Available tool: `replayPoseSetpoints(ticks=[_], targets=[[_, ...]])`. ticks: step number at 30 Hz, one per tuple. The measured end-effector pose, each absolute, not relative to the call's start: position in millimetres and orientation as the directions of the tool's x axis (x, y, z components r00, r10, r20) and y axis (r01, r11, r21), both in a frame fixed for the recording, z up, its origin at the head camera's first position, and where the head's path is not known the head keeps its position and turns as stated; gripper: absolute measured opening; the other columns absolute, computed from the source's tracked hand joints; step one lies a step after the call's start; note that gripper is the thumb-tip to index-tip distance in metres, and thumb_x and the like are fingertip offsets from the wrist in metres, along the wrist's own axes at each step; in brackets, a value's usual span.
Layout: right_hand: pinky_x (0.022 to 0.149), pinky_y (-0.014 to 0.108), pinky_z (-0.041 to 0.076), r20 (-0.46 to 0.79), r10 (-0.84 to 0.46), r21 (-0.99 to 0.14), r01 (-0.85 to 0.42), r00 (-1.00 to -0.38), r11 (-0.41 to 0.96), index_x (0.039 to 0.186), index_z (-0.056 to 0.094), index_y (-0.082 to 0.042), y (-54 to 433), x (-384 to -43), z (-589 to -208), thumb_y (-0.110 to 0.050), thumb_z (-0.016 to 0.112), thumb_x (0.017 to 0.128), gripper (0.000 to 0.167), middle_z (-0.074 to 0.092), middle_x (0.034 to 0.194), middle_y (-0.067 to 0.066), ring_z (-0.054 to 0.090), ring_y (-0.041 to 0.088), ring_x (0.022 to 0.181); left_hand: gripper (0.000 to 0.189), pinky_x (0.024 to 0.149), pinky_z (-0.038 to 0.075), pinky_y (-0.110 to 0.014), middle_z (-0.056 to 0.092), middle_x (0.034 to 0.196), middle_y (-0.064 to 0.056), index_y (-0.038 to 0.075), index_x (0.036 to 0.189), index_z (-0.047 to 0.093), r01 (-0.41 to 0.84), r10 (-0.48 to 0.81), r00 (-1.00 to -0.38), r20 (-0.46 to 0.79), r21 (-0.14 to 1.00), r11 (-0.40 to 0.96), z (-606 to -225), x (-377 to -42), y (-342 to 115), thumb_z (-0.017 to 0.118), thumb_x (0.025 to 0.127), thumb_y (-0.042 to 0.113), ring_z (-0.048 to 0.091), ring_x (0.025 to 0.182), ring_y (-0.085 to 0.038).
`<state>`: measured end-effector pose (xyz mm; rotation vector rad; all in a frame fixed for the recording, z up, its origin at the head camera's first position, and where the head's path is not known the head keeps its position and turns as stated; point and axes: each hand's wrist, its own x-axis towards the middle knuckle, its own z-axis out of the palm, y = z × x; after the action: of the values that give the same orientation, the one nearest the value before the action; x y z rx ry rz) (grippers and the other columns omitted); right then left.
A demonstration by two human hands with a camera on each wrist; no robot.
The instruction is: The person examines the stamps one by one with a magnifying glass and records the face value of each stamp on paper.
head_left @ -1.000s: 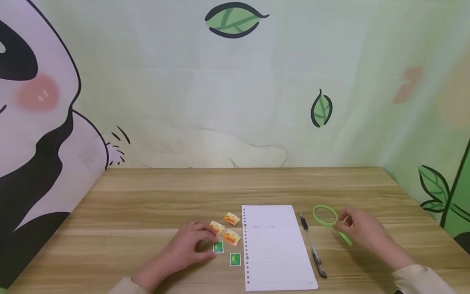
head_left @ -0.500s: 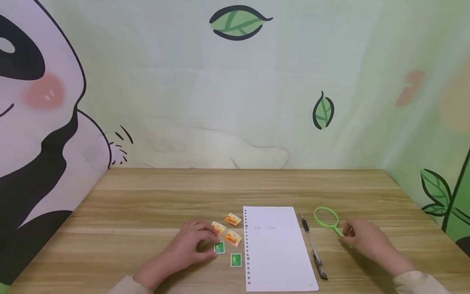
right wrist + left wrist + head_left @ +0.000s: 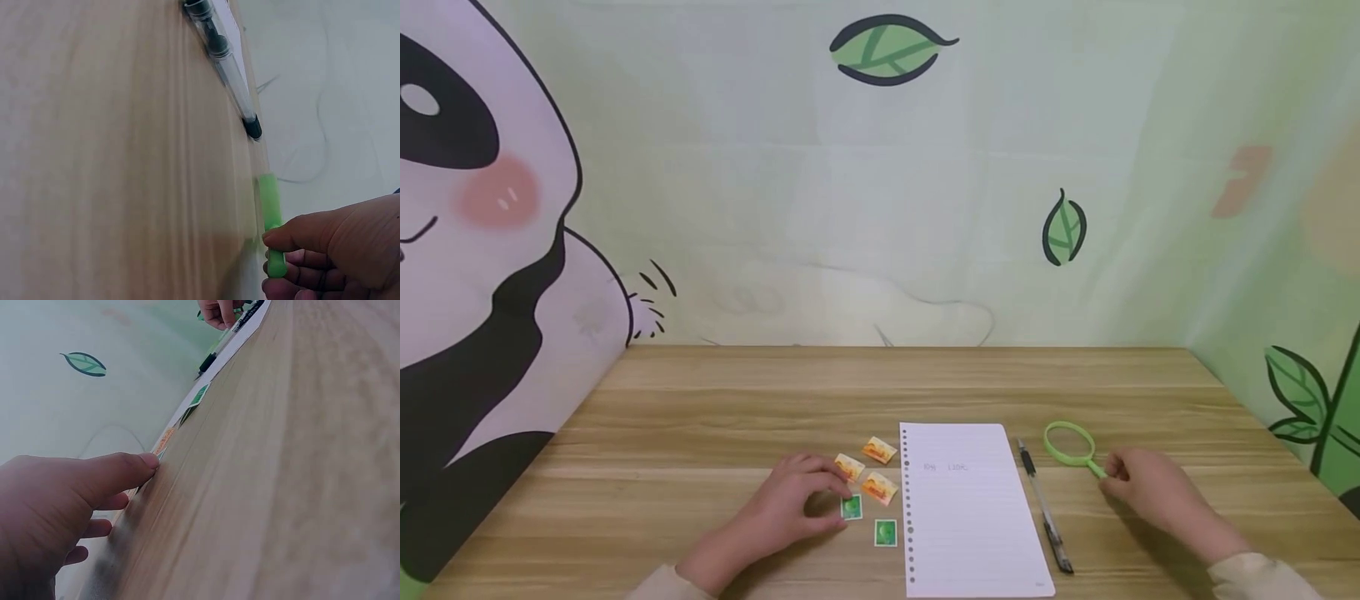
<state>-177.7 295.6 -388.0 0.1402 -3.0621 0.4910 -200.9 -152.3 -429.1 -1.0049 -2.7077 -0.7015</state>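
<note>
My right hand (image 3: 1153, 492) pinches the handle of a light green magnifying glass (image 3: 1096, 468) between thumb and fingers; its ring points away to the left. In the right wrist view the green handle (image 3: 275, 264) sits between thumb and curled fingers. On the left, my left hand (image 3: 790, 504) rests with relaxed, bent fingers, index fingertip and thumb at the left edge of a small green stamp (image 3: 852, 507). A second green stamp (image 3: 886, 532) lies to its right. Orange-yellow stamps, one nearest the index finger (image 3: 849, 467), lie just beyond.
A punched, lined sheet (image 3: 977, 525) with faint handwriting lies between the hands. Alongside its right edge is a clear pen (image 3: 1045, 508) with a black grip. The wooden table (image 3: 760, 375) ends at a wall painted with a panda (image 3: 490, 275) and leaves.
The right hand has slid from near the ring down along the magnifying glass's handle. The left hand stays by the green stamp. The head view has shifted slightly.
</note>
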Motion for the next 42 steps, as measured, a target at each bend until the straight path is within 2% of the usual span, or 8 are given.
replayPoseSetpoints(ticks=[6, 11, 18, 22, 29, 34, 42], targets=[[0.053, 0.028, 0.038, 0.073, -0.069, -0.328, -0.089, -0.995, 0.941, 0.083, 0.06, -0.006, 294.2, -182.9, -376.5, -0.014, 0.064, 0.086, 0.01, 0.058, 0.07, 0.0, 0.047, 0.013, 0.061, 0.022, 0.099, 0.041, -0.047, 0.066, 0.11, 0.011, 0.027, 0.093, 0.07, 0.652, 0.57, -0.758, 0.315, 0.371, 0.662, -428.2, -200.2, -151.3, 0.08, 0.074, 0.032, 0.055, 0.108, -0.015], [0.052, 0.025, 0.037, 0.107, -0.111, -0.318, -0.14, -0.988, 0.938, 0.081, 0.06, -0.005, 288.2, -189.0, -361.1, -0.011, 0.066, 0.086, 0.01, 0.06, 0.071, 0.0, 0.046, 0.012, 0.061, 0.021, 0.098, 0.042, -0.047, 0.067, 0.109, 0.011, 0.028, 0.093, 0.07, 0.668, 0.579, -0.744, 0.333, 0.357, 0.653, -426.8, -199.5, -151.5, 0.079, 0.075, 0.033, 0.056, 0.106, -0.015], [0.05, 0.023, 0.035, 0.146, -0.142, -0.327, -0.183, -0.979, 0.927, 0.087, 0.061, -0.006, 269.6, -189.9, -339.2, -0.014, 0.065, 0.087, 0.009, 0.061, 0.074, -0.001, 0.044, 0.011, 0.06, 0.022, 0.1, 0.04, -0.048, 0.066, 0.11, 0.01, 0.027, 0.094, 0.07, 0.645, 0.573, -0.764, 0.297, 0.38, 0.663, -425.4, -200.0, -152.0, 0.08, 0.075, 0.032, 0.055, 0.108, -0.015], [0.05, 0.023, 0.035, 0.209, -0.166, -0.313, -0.227, -0.964, 0.922, 0.087, 0.062, -0.008, 255.8, -189.4, -330.1, -0.016, 0.066, 0.087, 0.009, 0.059, 0.071, -0.003, 0.044, 0.009, 0.059, 0.023, 0.101, 0.04, -0.048, 0.066, 0.111, 0.01, 0.028, 0.094, 0.07, 0.637, 0.568, -0.771, 0.288, 0.38, 0.671, -425.7, -200.2, -153.2, 0.08, 0.074, 0.032, 0.055, 0.109, -0.015], [0.052, 0.019, 0.038, 0.331, -0.231, -0.314, -0.337, -0.915, 0.888, 0.084, 0.063, -0.009, 227.6, -187.1, -324.4, -0.012, 0.069, 0.085, 0.007, 0.057, 0.069, -0.005, 0.046, 0.004, 0.06, 0.022, 0.098, 0.042, -0.047, 0.067, 0.109, 0.01, 0.027, 0.093, 0.07, 0.666, 0.578, -0.746, 0.332, 0.355, 0.656, -427.7, -200.2, -154.2, 0.08, 0.074, 0.033, 0.056, 0.107, -0.015], [0.051, 0.018, 0.037, 0.378, -0.283, -0.305, -0.407, -0.881, 0.861, 0.083, 0.063, -0.012, 205.8, -181.3, -326.5, -0.012, 0.07, 0.084, 0.008, 0.055, 0.069, -0.007, 0.043, 0.001, 0.06, 0.022, 0.099, 0.041, -0.046, 0.066, 0.11, 0.011, 0.027, 0.093, 0.07, 0.653, 0.574, -0.758, 0.311, 0.369, 0.662, -427.4, -199.9, -154.3, 0.08, 0.075, 0.032, 0.055, 0.108, -0.014], [0.054, 0.015, 0.04, 0.475, -0.412, -0.232, -0.563, -0.778, 0.794, 0.081, 0.062, -0.013, 171.3, -171.8, -338.6, -0.01, 0.074, 0.079, 0.012, 0.055, 0.069, -0.009, 0.048, 0.001, 0.061, 0.02, 0.096, 0.042, -0.046, 0.066, 0.11, 0.011, 0.028, 0.094, 0.069, 0.663, 0.582, -0.748, 0.318, 0.358, 0.657, -427.3, -200.0, -153.1, 0.078, 0.077, 0.035, 0.056, 0.107, -0.015]])
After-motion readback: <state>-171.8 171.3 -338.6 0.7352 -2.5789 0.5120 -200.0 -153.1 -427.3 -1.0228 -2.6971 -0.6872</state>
